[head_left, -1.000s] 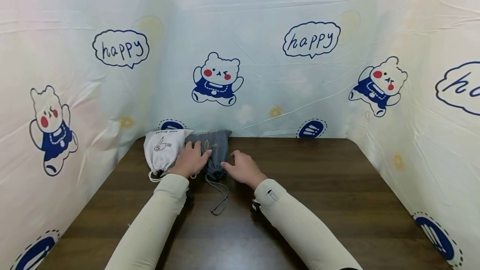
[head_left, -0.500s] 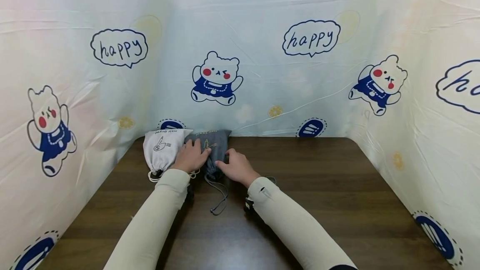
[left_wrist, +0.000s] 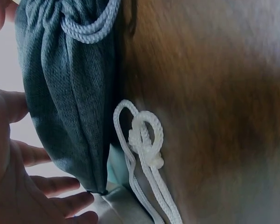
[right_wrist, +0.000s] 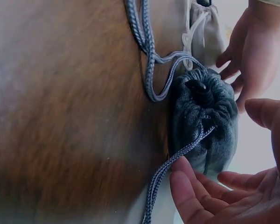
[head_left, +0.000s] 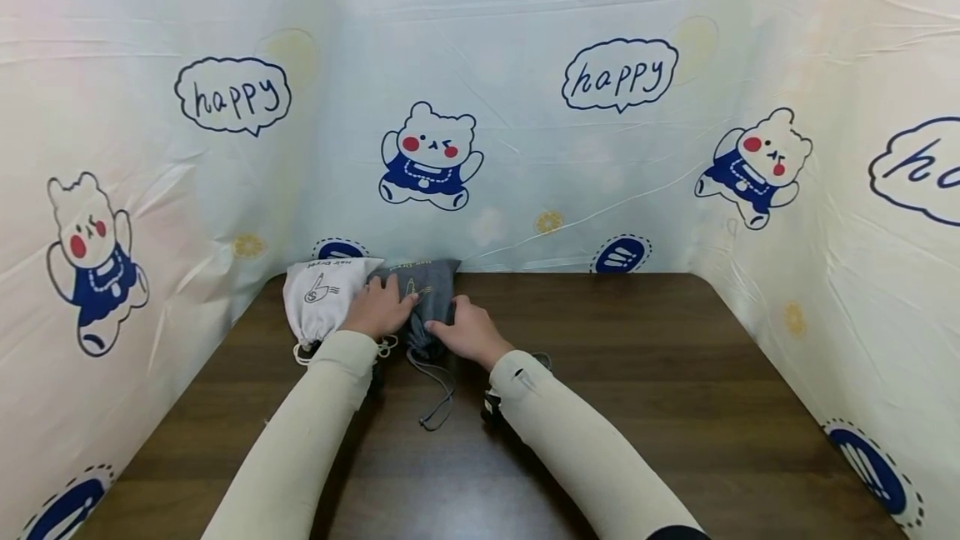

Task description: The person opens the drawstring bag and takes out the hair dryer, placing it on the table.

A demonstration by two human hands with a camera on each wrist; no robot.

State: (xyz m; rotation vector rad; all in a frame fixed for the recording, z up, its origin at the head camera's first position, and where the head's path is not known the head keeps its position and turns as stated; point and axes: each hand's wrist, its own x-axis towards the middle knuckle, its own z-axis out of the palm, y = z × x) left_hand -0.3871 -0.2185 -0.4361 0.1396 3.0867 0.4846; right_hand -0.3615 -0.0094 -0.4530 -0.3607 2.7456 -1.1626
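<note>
A dark grey drawstring bag (head_left: 438,286) lies at the far edge of the table, its gathered mouth facing me and a grey cord (head_left: 435,386) trailing from it. My left hand (head_left: 377,307) rests over the bag's left side, thumb and fingers spread along the cloth in the left wrist view. At its right side is my right hand (head_left: 472,332), with loosely bent fingers (right_wrist: 196,189) by the lower edge and the thumb near the top. A white drawstring bag (head_left: 311,302) with a printed hand sign lies left of the grey one, partly covered by my left hand.
The brown wooden table (head_left: 637,390) stretches toward me and to the right. A printed curtain (head_left: 517,165) with bears and "happy" bubbles encloses its back and sides. The white bag's knotted cord (left_wrist: 147,144) lies beside the grey bag.
My right hand has moved left, up against the grey bag's right side. The left hand has stayed almost where it was, and both bags look nearly unmoved.
</note>
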